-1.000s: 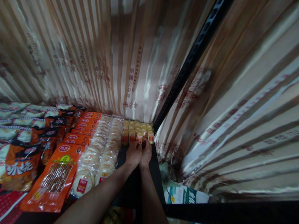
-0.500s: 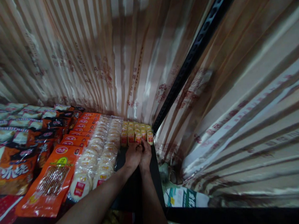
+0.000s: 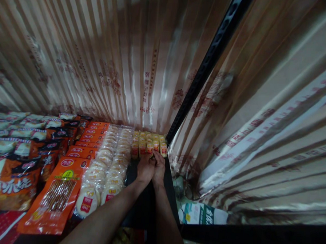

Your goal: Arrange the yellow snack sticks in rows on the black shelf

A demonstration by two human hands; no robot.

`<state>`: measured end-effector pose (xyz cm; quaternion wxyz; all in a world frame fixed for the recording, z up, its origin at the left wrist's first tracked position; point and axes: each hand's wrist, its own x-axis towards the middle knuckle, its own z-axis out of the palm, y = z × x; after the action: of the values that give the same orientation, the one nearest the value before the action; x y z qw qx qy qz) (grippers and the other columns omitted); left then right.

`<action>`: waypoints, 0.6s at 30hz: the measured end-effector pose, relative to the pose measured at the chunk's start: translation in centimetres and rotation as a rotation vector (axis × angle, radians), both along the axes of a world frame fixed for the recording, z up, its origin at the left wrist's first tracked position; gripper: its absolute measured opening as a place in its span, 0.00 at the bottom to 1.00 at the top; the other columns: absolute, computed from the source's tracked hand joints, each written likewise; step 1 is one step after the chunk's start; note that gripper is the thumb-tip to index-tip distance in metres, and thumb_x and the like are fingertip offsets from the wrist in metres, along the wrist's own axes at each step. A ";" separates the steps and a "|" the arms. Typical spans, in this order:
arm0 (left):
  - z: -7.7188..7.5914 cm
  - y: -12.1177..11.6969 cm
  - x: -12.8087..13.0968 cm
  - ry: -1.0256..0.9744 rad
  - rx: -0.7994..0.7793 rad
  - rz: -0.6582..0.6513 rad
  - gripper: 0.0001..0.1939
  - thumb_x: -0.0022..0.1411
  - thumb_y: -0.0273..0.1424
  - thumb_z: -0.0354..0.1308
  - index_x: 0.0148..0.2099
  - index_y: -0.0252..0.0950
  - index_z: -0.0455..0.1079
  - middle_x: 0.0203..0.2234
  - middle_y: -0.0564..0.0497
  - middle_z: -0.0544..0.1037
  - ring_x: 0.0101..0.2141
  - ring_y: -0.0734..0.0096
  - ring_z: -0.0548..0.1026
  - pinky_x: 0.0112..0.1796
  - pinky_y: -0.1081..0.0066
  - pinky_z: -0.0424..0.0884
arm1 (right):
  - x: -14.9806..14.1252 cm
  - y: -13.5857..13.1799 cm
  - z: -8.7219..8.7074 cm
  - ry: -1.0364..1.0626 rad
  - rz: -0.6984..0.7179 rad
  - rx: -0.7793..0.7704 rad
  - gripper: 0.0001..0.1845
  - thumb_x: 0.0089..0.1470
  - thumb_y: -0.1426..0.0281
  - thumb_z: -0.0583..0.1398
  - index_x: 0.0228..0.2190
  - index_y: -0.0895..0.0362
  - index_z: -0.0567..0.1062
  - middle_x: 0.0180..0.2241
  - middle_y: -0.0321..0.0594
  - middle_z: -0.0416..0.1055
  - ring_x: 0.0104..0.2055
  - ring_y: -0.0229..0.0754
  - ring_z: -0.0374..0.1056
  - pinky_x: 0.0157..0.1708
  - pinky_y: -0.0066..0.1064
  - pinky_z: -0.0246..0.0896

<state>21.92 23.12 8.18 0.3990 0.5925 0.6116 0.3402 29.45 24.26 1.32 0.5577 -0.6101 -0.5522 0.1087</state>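
Small yellow snack packets [image 3: 142, 147] with red-and-white labels stand in rows at the shelf's back right corner. My left hand [image 3: 145, 169] and my right hand [image 3: 158, 168] are side by side against the front row, almost touching. The left fingers are curled, their tips partly hidden, at the foot of a front packet [image 3: 150, 148]. The right fingers are bent together and reach the packet [image 3: 156, 146] beside it. Both hands look closed on these packets, though their grip is partly covered. Round white crackers in clear wrap [image 3: 113, 177] lie in columns left of my hands.
Orange snack bags [image 3: 58, 193] overlap in a column, with black-and-orange bags [image 3: 19, 183] farther left. A black slotted post [image 3: 200, 80] rises at the corner before a striped plastic curtain [image 3: 101, 53]. Below right, a green-and-white package [image 3: 202, 214] lies beyond the dark shelf edge [image 3: 172, 199].
My hands stay nearly in place against the yellow packets. The front packets by my fingers sit slightly higher in view, and the camera has shifted a little.
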 end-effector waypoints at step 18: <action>0.3 -2.4 0.6 0.011 -0.023 0.069 0.14 0.58 0.22 0.47 0.39 0.33 0.74 0.39 0.40 0.76 0.41 0.60 0.74 0.45 0.63 0.67 | -0.3 -2.5 0.0 0.157 0.002 -0.086 0.20 0.45 0.68 0.52 0.38 0.57 0.78 0.48 0.45 0.70 0.49 0.44 0.63 0.52 0.41 0.57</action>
<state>22.49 20.74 8.53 0.3904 0.5682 0.6378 0.3434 29.18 21.77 1.27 0.5724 -0.6226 -0.5022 0.1803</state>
